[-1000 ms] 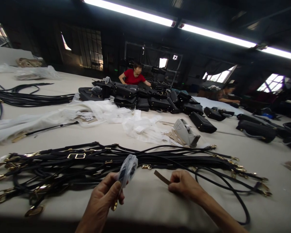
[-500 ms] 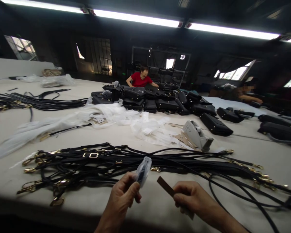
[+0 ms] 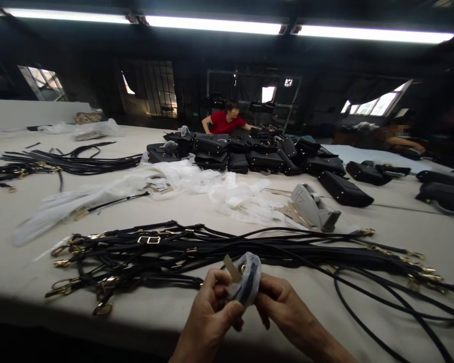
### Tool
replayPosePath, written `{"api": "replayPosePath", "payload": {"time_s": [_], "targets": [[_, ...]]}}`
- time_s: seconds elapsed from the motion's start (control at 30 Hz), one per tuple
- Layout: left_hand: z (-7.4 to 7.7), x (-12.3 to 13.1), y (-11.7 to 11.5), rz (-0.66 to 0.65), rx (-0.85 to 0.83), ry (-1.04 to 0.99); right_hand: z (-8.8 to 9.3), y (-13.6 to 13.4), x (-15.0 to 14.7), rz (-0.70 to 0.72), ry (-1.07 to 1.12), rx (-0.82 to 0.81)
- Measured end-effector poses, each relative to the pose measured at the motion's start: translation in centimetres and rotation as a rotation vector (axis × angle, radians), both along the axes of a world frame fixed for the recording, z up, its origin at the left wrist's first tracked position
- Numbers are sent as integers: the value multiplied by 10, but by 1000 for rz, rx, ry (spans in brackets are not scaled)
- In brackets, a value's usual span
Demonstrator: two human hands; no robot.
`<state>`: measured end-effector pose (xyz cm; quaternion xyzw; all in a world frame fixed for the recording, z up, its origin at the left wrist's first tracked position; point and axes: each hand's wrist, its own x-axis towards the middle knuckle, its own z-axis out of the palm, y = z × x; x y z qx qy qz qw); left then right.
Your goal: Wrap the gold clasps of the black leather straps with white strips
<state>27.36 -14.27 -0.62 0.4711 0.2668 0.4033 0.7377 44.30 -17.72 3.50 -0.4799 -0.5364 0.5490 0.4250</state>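
Observation:
Both my hands meet low in the middle of the view, over the near edge of the pale table [image 3: 212,212]. My left hand [image 3: 208,315] pinches a black strap end wrapped in clear plastic [image 3: 247,280]. My right hand [image 3: 280,305] is closed against the same wrapped piece from the right. A short strip of brown tape [image 3: 231,267] sticks up between the two hands, touching the plastic; which fingers hold it is hidden. Just beyond my hands lies a long heap of black straps with gold clasps [image 3: 166,249].
A grey tape dispenser [image 3: 314,205] stands right of centre, beside cardboard scraps and crumpled clear plastic bags [image 3: 181,181]. Black handbags [image 3: 249,154] are stacked at the back, with a person in a red top [image 3: 223,121] behind them. More straps [image 3: 60,161] lie far left.
My right hand has brought the brown tape strip leftwards to the plastic-wrapped strap end, and the two hands now touch it together. The view has turned slightly left.

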Motion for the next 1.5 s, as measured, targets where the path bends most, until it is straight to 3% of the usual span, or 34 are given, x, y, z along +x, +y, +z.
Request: {"api": "replayPosePath", "payload": {"time_s": [0.2, 0.33, 0.5, 0.57, 0.67, 0.73, 0.83, 0.93, 1.03, 1.13, 1.3, 1.5], "targets": [[4, -5, 4, -90, -3, -2, -11, -2, 2, 24, 69, -168], [5, -5, 2, -4, 105, 158, -17, -9, -10, -115, 15, -162], [0, -5, 11, 1, 43, 122, -25, -34, -12, -377, 46, -135], [-4, -7, 16, -1, 11, 127, -29, -42, -2, -316, -84, -63], [-5, -10, 20, -42, -13, 160, -35, -45, 14, 18, -310, 155], [-1, -10, 17, -73, -1, 207, -34, -42, 20, 137, -424, 333], [8, -6, 10, -81, 139, 347, -24, -34, 20, 88, -625, 549], [13, -3, 4, -51, 372, 472, -12, -26, 16, -50, -767, 615], [16, -6, 0, -59, 636, 559, -7, -20, 13, -132, -661, 523], [22, -12, -4, -124, 788, 585, -6, -17, 11, -146, -531, 296], [27, -14, -11, -129, 659, 602, 3, -16, 8, -200, -309, 6], [14, -4, -10, -28, 667, 666, 7, -7, 14, -87, -98, -153]]}}
